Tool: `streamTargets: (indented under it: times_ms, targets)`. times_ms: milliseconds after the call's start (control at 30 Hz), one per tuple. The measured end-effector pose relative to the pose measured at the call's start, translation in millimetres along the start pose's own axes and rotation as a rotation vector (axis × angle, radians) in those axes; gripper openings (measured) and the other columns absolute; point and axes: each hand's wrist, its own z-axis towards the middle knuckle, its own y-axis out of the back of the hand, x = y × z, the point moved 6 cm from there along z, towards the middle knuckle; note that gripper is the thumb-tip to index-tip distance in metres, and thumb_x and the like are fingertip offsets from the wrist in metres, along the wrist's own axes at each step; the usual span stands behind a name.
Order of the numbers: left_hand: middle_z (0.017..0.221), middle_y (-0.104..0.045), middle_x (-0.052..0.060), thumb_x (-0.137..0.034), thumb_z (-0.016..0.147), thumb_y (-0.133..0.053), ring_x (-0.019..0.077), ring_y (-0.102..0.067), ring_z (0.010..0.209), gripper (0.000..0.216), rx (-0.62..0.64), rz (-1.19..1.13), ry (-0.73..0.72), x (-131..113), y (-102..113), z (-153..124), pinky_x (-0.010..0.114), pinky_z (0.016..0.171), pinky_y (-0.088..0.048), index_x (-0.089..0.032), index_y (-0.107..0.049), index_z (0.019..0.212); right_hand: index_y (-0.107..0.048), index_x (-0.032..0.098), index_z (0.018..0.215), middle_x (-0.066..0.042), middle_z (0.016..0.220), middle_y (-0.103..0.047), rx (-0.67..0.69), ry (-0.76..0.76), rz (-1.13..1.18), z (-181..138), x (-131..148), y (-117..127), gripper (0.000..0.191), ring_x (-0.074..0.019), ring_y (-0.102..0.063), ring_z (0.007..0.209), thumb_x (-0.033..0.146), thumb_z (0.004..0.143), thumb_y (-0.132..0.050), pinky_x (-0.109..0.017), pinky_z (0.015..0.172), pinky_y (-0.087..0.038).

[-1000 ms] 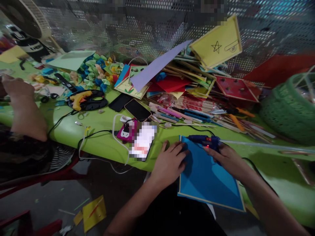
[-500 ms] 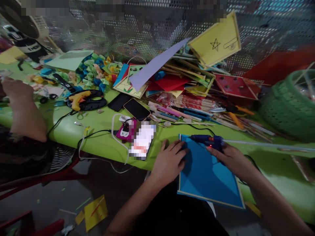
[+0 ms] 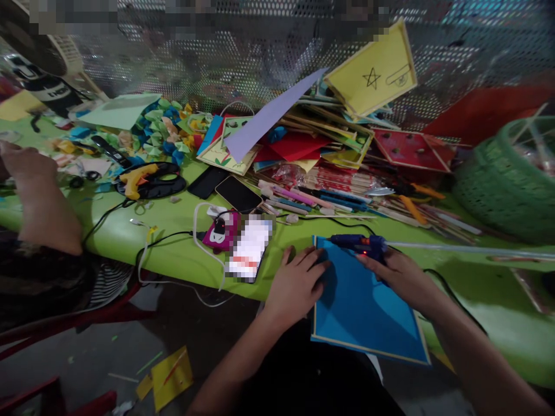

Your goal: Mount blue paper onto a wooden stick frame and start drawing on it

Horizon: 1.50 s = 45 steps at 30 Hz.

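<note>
A blue paper sheet with a pale wooden frame [image 3: 362, 306] lies at the near edge of the green table [image 3: 173, 216], partly hanging over it. My left hand [image 3: 297, 283] rests flat on the sheet's left edge with the fingers spread. My right hand [image 3: 401, 277] grips a blue hot glue gun [image 3: 362, 244] whose red light is on. The gun's nozzle points left along the sheet's top edge. A long clear glue stick [image 3: 468, 250] runs out of the back of the gun to the right.
Phones [image 3: 236, 193] and cables lie left of my hands. A pile of coloured framed sheets [image 3: 329, 136], pens and sticks fills the back. A yellow glue gun [image 3: 139, 176] sits at left near another person's arm [image 3: 41, 199]. A green basket [image 3: 503, 182] stands at right.
Both hands stay almost in place on the blue sheet. The glue gun's nozzle has shifted slightly left along the sheet's top edge. The camera has drifted a little.
</note>
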Motion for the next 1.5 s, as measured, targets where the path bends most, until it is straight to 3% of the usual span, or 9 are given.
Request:
streamTargets:
  times_ms: [267, 500, 633, 933, 1167, 1333, 1500]
  targets:
    - [0.166, -0.060, 0.005, -0.025, 0.110, -0.060, 0.0284, -0.052, 0.157, 0.037, 0.003, -0.005, 0.015, 0.1, -0.3, 0.1, 0.067, 0.137, -0.028, -0.027, -0.068, 0.146, -0.076, 0.028, 0.081, -0.002, 0.053, -0.059, 0.012, -0.055, 0.059, -8.8, -12.4, 6.7, 0.054, -0.0263, -0.060, 0.055, 0.079, 0.087, -0.060, -0.038, 0.054, -0.048]
    - [0.167, -0.060, 0.005, -0.024, 0.109, -0.061, 0.0289, -0.051, 0.158, 0.038, 0.011, 0.008, 0.015, -0.7, 1.9, 0.6, 0.066, 0.137, -0.028, -0.027, -0.068, 0.147, -0.076, 0.028, 0.081, -0.001, 0.051, -0.060, -0.001, -0.017, 0.040, -6.0, -12.2, 3.1, 0.052, -0.0261, -0.061, 0.055, 0.077, 0.091, -0.062, -0.037, 0.052, -0.046]
    - [0.167, -0.059, 0.005, -0.026, 0.110, -0.062, 0.0290, -0.051, 0.158, 0.037, 0.012, 0.003, 0.016, 0.0, 0.9, 0.1, 0.065, 0.137, -0.028, -0.027, -0.068, 0.146, -0.067, 0.028, 0.069, -0.002, 0.054, -0.063, 0.007, -0.044, 0.049, -8.4, -14.3, 5.7, 0.057, -0.0254, -0.060, 0.054, 0.082, 0.087, -0.062, -0.037, 0.051, -0.046]
    - [0.166, -0.060, 0.005, -0.027, 0.111, -0.060, 0.0289, -0.051, 0.158, 0.035, 0.000, -0.010, 0.014, 0.0, 0.9, 0.5, 0.068, 0.136, -0.028, -0.027, -0.068, 0.146, -0.063, 0.028, 0.067, -0.002, 0.052, -0.058, 0.020, -0.061, 0.031, -8.9, -18.3, 8.0, 0.057, -0.0231, -0.054, 0.053, 0.081, 0.088, -0.062, -0.036, 0.051, -0.043]
    - [0.166, -0.060, 0.005, -0.026, 0.111, -0.060, 0.0292, -0.051, 0.159, 0.035, 0.011, -0.011, 0.017, -0.5, 2.6, 1.0, 0.068, 0.136, -0.030, -0.027, -0.069, 0.145, -0.072, 0.026, 0.072, -0.001, 0.052, -0.054, -0.004, -0.127, 0.063, -12.8, -30.1, 12.9, 0.060, -0.0214, -0.052, 0.053, 0.085, 0.082, -0.065, -0.034, 0.050, -0.040]
    - [0.168, -0.059, 0.005, -0.026, 0.111, -0.060, 0.0292, -0.050, 0.160, 0.037, 0.019, -0.006, 0.014, 0.1, 1.2, 1.1, 0.067, 0.137, -0.029, -0.026, -0.068, 0.147, -0.076, 0.023, 0.071, -0.001, 0.051, -0.052, -0.018, -0.228, 0.116, -17.7, -43.5, 16.0, 0.074, -0.0186, -0.048, 0.050, 0.096, 0.072, -0.064, -0.033, 0.048, -0.036]
    - [0.169, -0.057, 0.005, -0.026, 0.111, -0.060, 0.0293, -0.049, 0.160, 0.038, 0.019, -0.015, 0.015, 0.8, -0.1, 0.4, 0.067, 0.137, -0.027, -0.027, -0.067, 0.148, -0.077, 0.023, 0.073, 0.002, 0.049, -0.048, 0.002, -0.222, 0.134, -18.3, -36.2, 13.5, 0.072, -0.0155, -0.041, 0.048, 0.095, 0.071, -0.067, -0.031, 0.046, -0.033]
